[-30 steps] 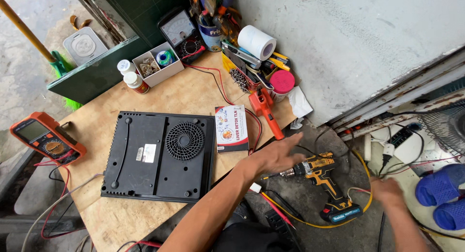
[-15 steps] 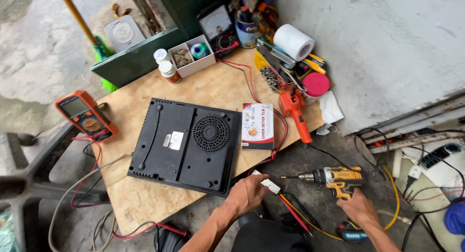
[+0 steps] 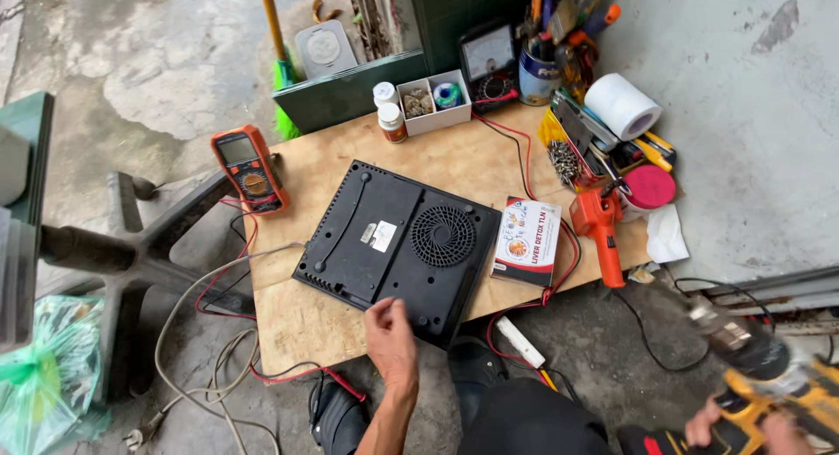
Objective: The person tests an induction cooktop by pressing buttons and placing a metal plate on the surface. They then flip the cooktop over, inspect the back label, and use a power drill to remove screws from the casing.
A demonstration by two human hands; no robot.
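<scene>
A black cooker (image 3: 398,250) lies upside down on a plywood board (image 3: 454,158), its round fan grille facing up, and serves here as the landmark. The left hand (image 3: 390,341) rests at the cooker's near edge, fingers spread and flat, fingertips touching the black casing and clamped on nothing. The right hand (image 3: 743,424), far to the right of the cooker and lower, off the board, is closed around the grip of a yellow drill (image 3: 769,376), which is blurred; its chuck points up and toward the cooker but stays well apart from it. Just right of the cooker lies a small printed box (image 3: 527,241), and beyond that an orange tool (image 3: 601,228). To the left of the cooker, at the board's edge, sits an orange multimeter (image 3: 249,168), its red lead trailing down past the board. Behind the cooker stand two white bottles (image 3: 388,114) and a white tray (image 3: 434,101); behind and to the right, a paper roll (image 3: 622,105).
</scene>
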